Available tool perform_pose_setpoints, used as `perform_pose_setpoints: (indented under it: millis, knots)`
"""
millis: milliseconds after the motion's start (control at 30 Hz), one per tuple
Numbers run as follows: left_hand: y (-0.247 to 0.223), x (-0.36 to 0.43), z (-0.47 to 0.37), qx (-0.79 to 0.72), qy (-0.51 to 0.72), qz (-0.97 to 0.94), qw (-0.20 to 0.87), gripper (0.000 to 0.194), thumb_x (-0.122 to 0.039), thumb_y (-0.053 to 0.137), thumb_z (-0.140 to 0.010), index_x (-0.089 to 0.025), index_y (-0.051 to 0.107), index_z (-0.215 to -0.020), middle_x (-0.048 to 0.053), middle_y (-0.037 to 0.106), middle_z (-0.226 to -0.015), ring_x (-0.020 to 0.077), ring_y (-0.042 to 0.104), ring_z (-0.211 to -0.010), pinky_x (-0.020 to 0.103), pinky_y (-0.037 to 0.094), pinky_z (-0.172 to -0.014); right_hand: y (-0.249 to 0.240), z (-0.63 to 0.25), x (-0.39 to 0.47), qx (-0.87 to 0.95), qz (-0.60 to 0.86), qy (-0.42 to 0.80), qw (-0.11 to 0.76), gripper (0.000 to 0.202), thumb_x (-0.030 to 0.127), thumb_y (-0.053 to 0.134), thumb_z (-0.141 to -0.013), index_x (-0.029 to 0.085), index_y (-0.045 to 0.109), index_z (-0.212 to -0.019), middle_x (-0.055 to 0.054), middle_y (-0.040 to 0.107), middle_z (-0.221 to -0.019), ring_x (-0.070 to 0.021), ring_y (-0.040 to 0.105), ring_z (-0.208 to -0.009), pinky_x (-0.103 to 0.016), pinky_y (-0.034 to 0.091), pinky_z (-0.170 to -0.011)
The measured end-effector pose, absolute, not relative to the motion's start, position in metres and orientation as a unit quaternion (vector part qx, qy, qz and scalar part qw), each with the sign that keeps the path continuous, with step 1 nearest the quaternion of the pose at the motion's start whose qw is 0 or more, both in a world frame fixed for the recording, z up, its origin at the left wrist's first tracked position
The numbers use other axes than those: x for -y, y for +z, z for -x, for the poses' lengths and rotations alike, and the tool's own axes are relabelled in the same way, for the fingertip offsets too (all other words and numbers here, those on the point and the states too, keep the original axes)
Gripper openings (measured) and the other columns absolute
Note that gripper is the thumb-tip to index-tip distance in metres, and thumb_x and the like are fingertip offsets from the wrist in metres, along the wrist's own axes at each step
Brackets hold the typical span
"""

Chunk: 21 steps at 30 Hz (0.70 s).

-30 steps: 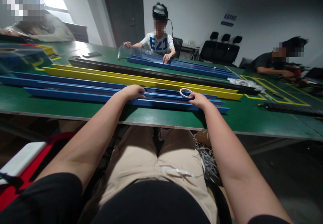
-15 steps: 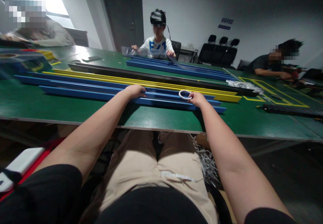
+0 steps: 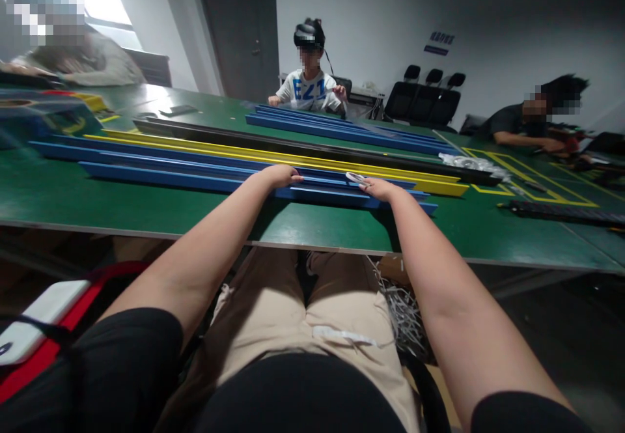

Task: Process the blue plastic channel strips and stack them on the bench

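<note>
Dim rm: pale walls, grey door (image 3: 239, 29) at back, row of black chairs (image 3: 422, 102) by the wall. Green tabletop (image 3: 332, 228) runs full width, yellow tape lines (image 3: 551, 195) marked on its R part.

Near the front edge, blue rails (image 3: 156, 176) lie lengthwise, approx. parallel. Just behind: yellow rail (image 3: 439, 187), then black rail (image 3: 205, 136), w/ a clear plastic bundle (image 3: 466, 160) near its R end. More blue rails sit farther back, in front of a co-worker (image 3: 307, 91) w/ headset & white tee. Other ppl sit at far L & far R.

Wearer's arms both reach fwd, well apart at the elbows. L hand (image 3: 280, 176) is on the blue rails, thumb & fingers curled over; can't tell if its grip is closed on one. R hand (image 3: 379, 189) is at the rails' R part, grip closed on a white ring (image 3: 358, 179), pinched btwn thumb & fingers, seen nearly edge-on, just above the rails. Ring is btwn the two hands, nearer the R.
</note>
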<state>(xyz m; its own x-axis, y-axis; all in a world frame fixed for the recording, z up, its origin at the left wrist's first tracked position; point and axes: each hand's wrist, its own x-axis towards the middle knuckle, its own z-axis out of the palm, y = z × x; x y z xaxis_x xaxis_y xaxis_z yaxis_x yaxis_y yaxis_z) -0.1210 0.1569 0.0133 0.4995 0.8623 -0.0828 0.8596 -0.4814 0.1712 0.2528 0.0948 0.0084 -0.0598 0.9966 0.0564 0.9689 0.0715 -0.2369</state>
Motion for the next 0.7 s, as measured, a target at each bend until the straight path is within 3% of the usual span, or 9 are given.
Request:
perform_pose_setpoints:
  millis: [167,367,700]
  knots:
    - [0.014,-0.166,0.102,-0.527,-0.002,-0.838,0.144,0.048,-0.057,0.05,-0.092,-0.026,0.074,-0.12,0.005,0.076,-0.114,0.0219,0.069,-0.099,0.026,0.05,-0.084,0.012,-0.232,-0.094,0.68,0.721,0.098,0.094,0.049,0.061,0.049,-0.096,0.025,0.071,-0.12,-0.009,0.075,-0.109,-0.0269,0.066,-0.101,-0.043,0.043,-0.102]
    - [0.003,-0.163,0.106,-0.565,0.056,-0.809,0.151,0.05,-0.063,0.056,-0.087,-0.028,0.076,-0.117,0.004,0.078,-0.11,0.0219,0.07,-0.098,0.028,0.051,-0.084,0.005,-0.21,-0.09,0.667,0.735,0.059,0.107,0.053,0.063,0.037,-0.098,0.034,0.064,-0.134,-0.011,0.065,-0.136,-0.0336,0.059,-0.123,-0.058,0.033,-0.107]
    - [0.002,-0.154,0.107,-0.599,0.12,-0.788,0.075,0.056,-0.073,0.062,-0.076,-0.032,0.077,-0.11,0.004,0.078,-0.106,0.029,0.068,-0.105,0.037,0.047,-0.092,0.01,-0.204,-0.088,0.694,0.715,-0.002,0.087,0.046,0.06,0.041,-0.098,0.028,0.069,-0.116,-0.012,0.07,-0.124,-0.0317,0.059,-0.116,-0.051,0.038,-0.099]
